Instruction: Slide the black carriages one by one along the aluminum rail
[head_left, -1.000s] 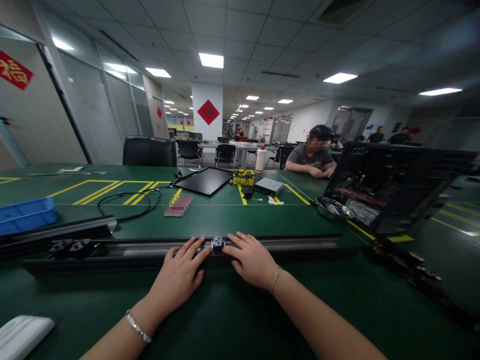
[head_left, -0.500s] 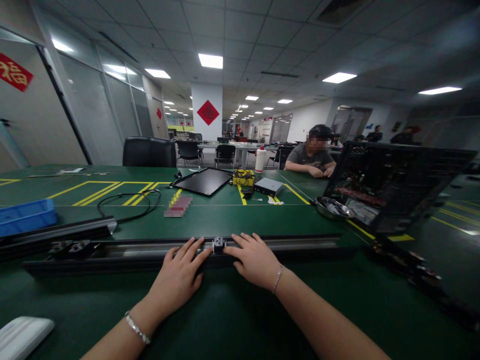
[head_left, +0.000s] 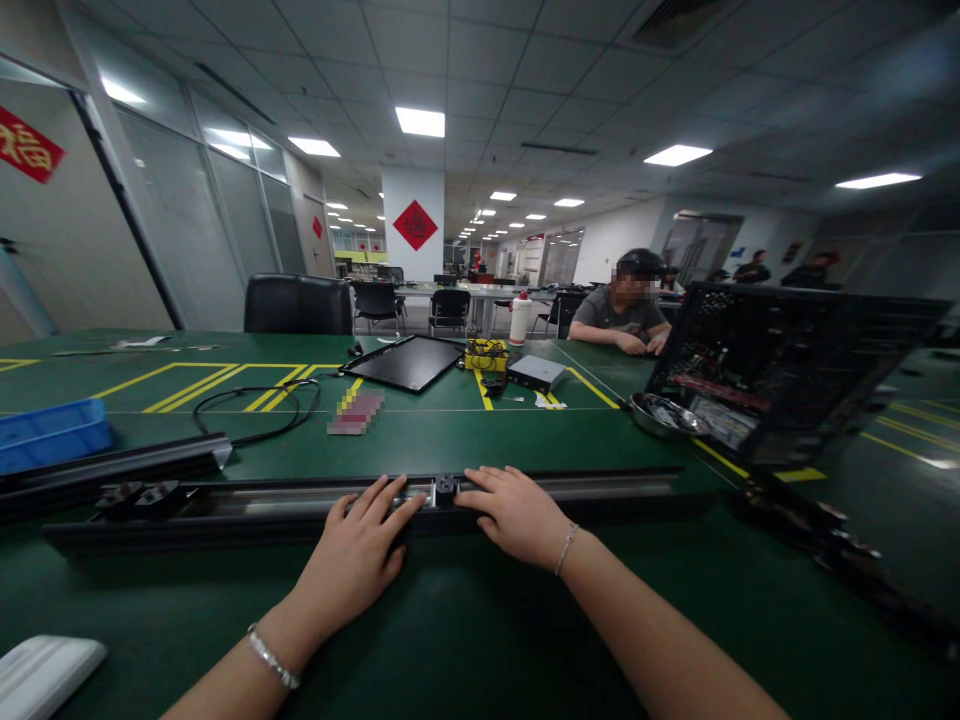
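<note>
Carriage (head_left: 445, 489) further right along black rail (head_left: 570, 489), beside right hand (head_left: 517, 517)

Bright ceiling panels, warped, dim edges

Bare left hand (head_left: 352, 560) and bare right hand (head_left: 517, 518), with bare forearms (head_left: 660, 640) running off the near edge of the view. Around the left wrist (head_left: 281, 640), a silver bracelet (head_left: 273, 657) of chunky links, or perhaps beads; around the right wrist (head_left: 576, 548), a much finer silver chain (head_left: 566, 549).
</note>
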